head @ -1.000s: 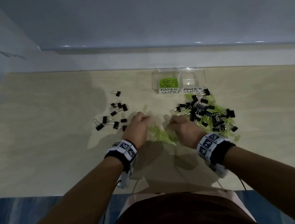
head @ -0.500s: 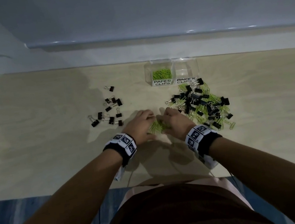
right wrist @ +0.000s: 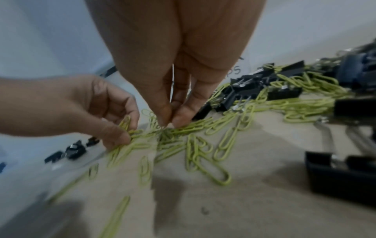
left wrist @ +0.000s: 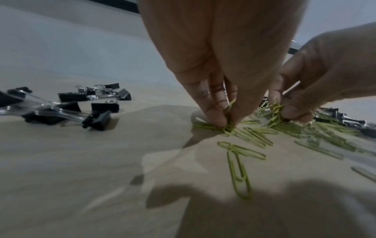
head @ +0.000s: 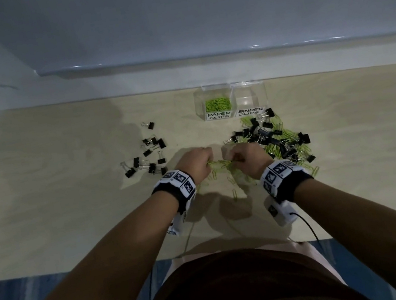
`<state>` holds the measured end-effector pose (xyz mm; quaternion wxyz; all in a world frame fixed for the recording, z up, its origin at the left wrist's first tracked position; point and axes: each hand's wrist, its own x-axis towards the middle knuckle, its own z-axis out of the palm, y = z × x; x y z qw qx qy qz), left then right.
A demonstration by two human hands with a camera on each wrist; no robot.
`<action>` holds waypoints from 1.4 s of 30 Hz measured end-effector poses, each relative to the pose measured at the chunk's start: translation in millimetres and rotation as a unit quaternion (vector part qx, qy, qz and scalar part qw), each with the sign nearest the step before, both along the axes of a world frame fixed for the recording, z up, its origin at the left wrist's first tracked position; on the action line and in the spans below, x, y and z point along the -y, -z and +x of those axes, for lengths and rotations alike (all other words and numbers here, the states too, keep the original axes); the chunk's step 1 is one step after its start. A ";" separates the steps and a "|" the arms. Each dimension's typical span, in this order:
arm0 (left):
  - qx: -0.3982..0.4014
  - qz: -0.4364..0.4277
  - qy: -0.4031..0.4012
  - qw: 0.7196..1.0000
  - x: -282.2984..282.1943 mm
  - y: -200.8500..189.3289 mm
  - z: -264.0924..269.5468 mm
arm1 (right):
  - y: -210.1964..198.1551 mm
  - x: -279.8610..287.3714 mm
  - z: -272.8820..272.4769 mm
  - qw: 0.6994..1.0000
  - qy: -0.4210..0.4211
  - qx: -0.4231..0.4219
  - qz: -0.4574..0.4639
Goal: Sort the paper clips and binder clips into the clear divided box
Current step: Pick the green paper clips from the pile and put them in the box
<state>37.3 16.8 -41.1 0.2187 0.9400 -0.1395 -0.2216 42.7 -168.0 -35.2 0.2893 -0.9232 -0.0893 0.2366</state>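
Green paper clips (head: 222,165) lie loose on the wooden table between my hands. My left hand (head: 197,161) pinches a bunch of them against the table, its fingertips (left wrist: 218,120) curled together. My right hand (head: 241,156) pinches more of the same clips (right wrist: 183,128) just to the right. The clear divided box (head: 229,86) stands at the back; its left cell, labelled PAPER CLIPS, holds green clips (head: 218,104), and its right cell, labelled BINDER CLIPS, looks bare. A mixed heap of black binder clips and green clips (head: 273,138) lies right of my right hand.
A loose group of black binder clips (head: 149,155) lies left of my left hand. The table's near edge (head: 79,263) runs in front of my body. A white wall ledge (head: 204,74) runs behind the box.
Both hands have drawn together over the green clips and closed their fingertips on them. The head view has shifted slightly.
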 end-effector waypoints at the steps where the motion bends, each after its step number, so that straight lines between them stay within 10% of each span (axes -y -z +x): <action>1: -0.008 -0.015 -0.014 1.000 0.2 -0.2 2.1 | -1.0 3.1 1.4 0.999 0.028 -0.018 0.018; 11: 0.026 -0.187 -0.194 0.963 12.1 -39.7 69.5 | -43.4 -2.4 83.2 0.976 0.160 0.059 0.133; 17: 0.060 -0.124 -0.210 0.968 31.7 -49.3 115.1 | -42.5 -22.5 126.9 0.989 0.119 0.087 -0.019; 23: 0.072 -0.035 -0.100 0.992 0.3 -35.1 73.6 | -49.8 -8.6 72.5 0.995 -0.024 0.083 -0.052; 27: -0.066 -0.025 -0.049 0.996 -42.4 -15.0 8.5 | -27.6 17.0 16.2 0.985 -0.158 -0.013 -0.070; 42: -0.010 -0.045 -0.079 0.996 14.6 14.7 -21.4 | 2.2 10.1 -16.3 0.990 -0.095 0.022 -0.102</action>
